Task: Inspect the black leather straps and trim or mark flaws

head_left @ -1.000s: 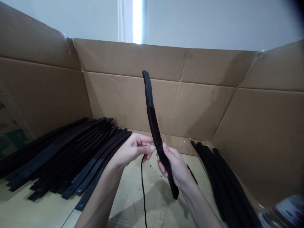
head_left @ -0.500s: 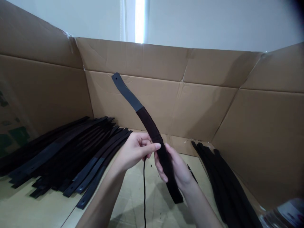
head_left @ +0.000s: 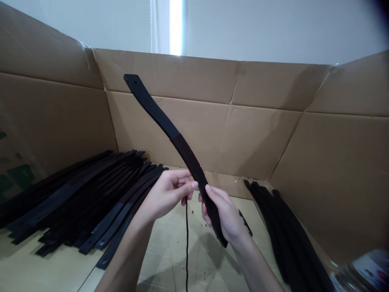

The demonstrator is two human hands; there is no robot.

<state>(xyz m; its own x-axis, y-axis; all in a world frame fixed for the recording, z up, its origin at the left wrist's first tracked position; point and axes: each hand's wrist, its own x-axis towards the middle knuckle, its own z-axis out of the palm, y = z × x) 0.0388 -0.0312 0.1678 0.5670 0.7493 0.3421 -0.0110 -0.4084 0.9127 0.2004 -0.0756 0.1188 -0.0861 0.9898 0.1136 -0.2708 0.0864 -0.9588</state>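
Piled at far left on the tabletop [head_left: 164, 259]: dark strips [head_left: 91, 194]. Pinched in the left hand [head_left: 165, 194]: a hanging black cord [head_left: 187, 243]. Gripped low in the right hand [head_left: 226, 209], tilted before a cardboard wall [head_left: 258, 134]: a partly wrapped strip [head_left: 184, 150]. Lying at right: black strips [head_left: 282, 231], near a clear container [head_left: 361, 271].

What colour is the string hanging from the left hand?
The string looks black, seen best in the head view.

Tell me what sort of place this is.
Probably a makeshift indoor handwork station: cardboard walls stand on three sides of a pale work surface, curved black strips lie piled at the left, and the right hand holds another strip.
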